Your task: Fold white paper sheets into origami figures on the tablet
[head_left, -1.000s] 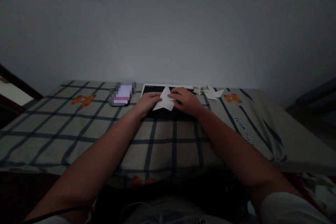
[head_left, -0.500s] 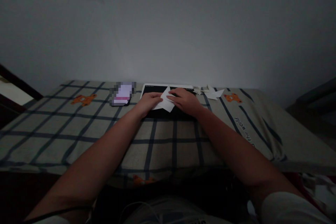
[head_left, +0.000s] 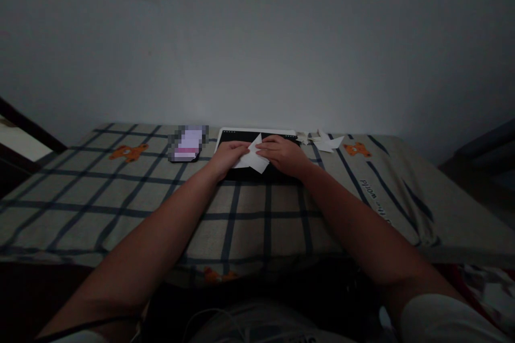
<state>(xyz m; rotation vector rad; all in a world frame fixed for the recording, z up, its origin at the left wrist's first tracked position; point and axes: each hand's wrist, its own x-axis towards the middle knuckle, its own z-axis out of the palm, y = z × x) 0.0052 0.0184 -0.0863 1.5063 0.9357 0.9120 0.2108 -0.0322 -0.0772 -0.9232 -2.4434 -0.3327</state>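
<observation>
A folded piece of white paper (head_left: 258, 163) with pointed corners lies over a black board with a white rim (head_left: 277, 176). My left hand (head_left: 228, 156) grips the paper's left side, its thumb on top and its other fingers partly hidden. From the right, my right hand (head_left: 285, 154) holds the same paper, fingertips pressed on its upper face near the middle. One point of the paper sticks up between the two hands, and another points toward me.
A phone (head_left: 187, 144) with a lit, blurred screen lies to the left. Right of the board are several folded paper pieces (head_left: 329, 143). Everything rests on a checked cloth (head_left: 249, 230) with bear prints, against a grey wall (head_left: 257, 43).
The folded paper has shifted and turned slightly to the right in my hands. My right fingers have slid a little over it, and my left hand has barely moved.
</observation>
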